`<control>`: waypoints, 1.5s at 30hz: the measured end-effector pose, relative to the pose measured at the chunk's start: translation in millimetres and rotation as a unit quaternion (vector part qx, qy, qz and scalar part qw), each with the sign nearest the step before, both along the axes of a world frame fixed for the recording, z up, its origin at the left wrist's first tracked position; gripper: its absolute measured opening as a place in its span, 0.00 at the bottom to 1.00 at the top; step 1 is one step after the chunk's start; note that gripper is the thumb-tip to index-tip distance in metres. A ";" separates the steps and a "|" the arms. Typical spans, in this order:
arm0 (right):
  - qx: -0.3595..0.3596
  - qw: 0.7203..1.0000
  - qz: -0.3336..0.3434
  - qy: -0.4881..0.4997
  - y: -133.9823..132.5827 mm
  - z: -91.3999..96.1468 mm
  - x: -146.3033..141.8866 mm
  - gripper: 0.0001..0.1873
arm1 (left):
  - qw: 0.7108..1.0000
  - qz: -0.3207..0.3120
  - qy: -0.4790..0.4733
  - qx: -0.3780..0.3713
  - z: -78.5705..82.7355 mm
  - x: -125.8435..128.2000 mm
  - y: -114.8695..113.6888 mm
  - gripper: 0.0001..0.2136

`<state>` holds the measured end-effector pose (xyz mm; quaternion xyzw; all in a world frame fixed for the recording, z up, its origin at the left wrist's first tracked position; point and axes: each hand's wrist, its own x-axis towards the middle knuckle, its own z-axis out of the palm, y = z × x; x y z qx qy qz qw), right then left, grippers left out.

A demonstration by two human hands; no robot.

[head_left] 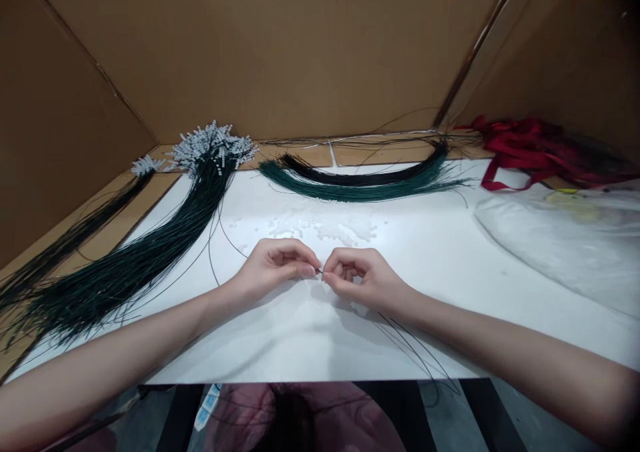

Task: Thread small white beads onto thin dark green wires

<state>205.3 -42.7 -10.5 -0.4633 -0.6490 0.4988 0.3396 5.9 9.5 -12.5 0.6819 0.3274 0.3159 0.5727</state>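
Observation:
Close together over the middle of the white board, my left hand [275, 264] and my right hand [367, 275] pinch a thin dark wire [319, 271] between thumb and fingertips. A short piece of it shows in the small gap between them. Thin wire ends [407, 342] trail out below my right wrist over the board's front edge. Any bead within the fingers is too small to make out. Just beyond my hands, small white beads [345, 227] lie scattered on the board.
At left lies a large bundle of dark green wires [150, 259] with white beaded tips [213, 147], beside a smaller bundle [85, 229]. Loose black wires [360, 176] and green wires [345, 193] lie behind the beads. Red ribbon [530, 145] and a clear plastic bag [555, 239] are at right. Cardboard walls [300, 52] surround the board.

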 end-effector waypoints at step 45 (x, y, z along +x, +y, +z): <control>0.050 0.998 0.031 -0.014 0.7 -7.3 0.9 0.04 | 0.997 -0.057 0.004 0.057 -4.3 -3.2 -0.3 0.10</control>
